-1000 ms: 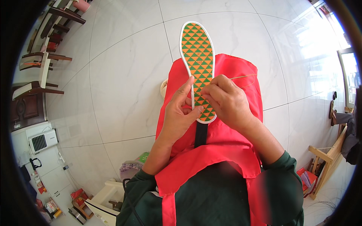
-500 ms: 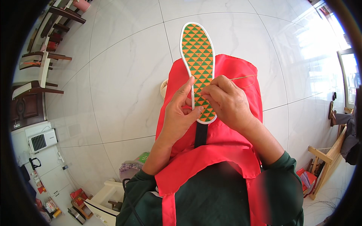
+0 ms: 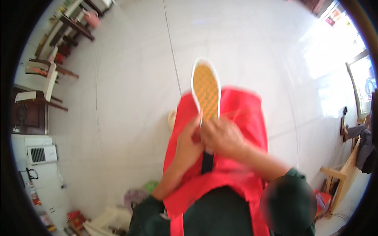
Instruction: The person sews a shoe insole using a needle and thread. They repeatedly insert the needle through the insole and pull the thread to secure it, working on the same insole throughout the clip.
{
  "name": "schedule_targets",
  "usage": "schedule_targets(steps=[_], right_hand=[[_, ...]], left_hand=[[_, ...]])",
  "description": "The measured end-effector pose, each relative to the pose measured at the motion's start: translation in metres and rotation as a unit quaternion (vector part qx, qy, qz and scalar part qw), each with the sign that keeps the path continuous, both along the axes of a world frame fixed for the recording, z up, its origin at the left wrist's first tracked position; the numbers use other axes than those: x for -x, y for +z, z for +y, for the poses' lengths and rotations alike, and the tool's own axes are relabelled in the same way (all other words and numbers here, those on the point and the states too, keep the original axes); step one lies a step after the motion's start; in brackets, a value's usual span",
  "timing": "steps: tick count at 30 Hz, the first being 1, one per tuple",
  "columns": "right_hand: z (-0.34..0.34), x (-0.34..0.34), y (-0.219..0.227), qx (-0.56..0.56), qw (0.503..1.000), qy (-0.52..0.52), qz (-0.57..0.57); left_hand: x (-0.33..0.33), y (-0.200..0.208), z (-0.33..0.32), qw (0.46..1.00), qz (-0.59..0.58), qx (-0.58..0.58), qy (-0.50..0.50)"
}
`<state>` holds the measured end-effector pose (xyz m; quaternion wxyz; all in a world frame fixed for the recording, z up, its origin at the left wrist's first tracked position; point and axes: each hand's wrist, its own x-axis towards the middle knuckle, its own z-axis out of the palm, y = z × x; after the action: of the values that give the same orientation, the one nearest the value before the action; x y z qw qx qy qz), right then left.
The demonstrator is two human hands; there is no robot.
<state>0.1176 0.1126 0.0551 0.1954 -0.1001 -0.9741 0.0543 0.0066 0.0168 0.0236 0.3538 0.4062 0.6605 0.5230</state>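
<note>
A shoe insole [image 3: 206, 87] with an orange and green pattern and a white edge stands out over my lap, its far end pointing away from me. My left hand [image 3: 189, 139] grips its near part from the left side, thumb and fingers at the edge. Over the near end, my right hand [image 3: 223, 137] is bent closed against the insole; what its fingertips pinch is hidden and smeared by motion. A faint thread [image 3: 237, 115] runs off to the right of that hand, over the red apron [image 3: 246, 108]. Below the insole a black strap [image 3: 207, 163] lies on the apron.
Pale floor tiles [image 3: 134, 78] spread around me. Wooden chairs [image 3: 49, 80] stand at the left, a white heater-like box [image 3: 42, 154] below them. A cream stool [image 3: 108, 220] is near my left elbow, a wooden bench [image 3: 341, 175] at the right.
The whole view has shifted and blurred, so the insole and hands appear lower. My right hand now sits nearer my left one, and the insole's near end is covered.
</note>
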Motion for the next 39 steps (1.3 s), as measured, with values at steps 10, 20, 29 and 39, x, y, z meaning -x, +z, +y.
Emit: schedule_targets(steps=[10, 20, 29, 39], right_hand=[[0.013, -0.006, 0.002, 0.134, 0.988, -0.075, 0.030], [0.012, -0.010, 0.006, 0.164, 0.984, -0.019, 0.064], [0.046, -0.071, -0.036, 0.562, 0.826, 0.020, 0.031], [0.027, -0.085, -0.043, 0.837, 0.537, 0.104, 0.017]], left_hand=[[0.006, 0.002, 0.002, 0.997, -0.070, 0.007, -0.021], [-0.004, 0.011, -0.003, 0.998, -0.035, -0.045, 0.001], [-0.008, 0.023, -0.011, 0.912, 0.270, -0.249, -0.182], [-0.018, 0.024, -0.010, 0.905, 0.255, -0.272, -0.206]])
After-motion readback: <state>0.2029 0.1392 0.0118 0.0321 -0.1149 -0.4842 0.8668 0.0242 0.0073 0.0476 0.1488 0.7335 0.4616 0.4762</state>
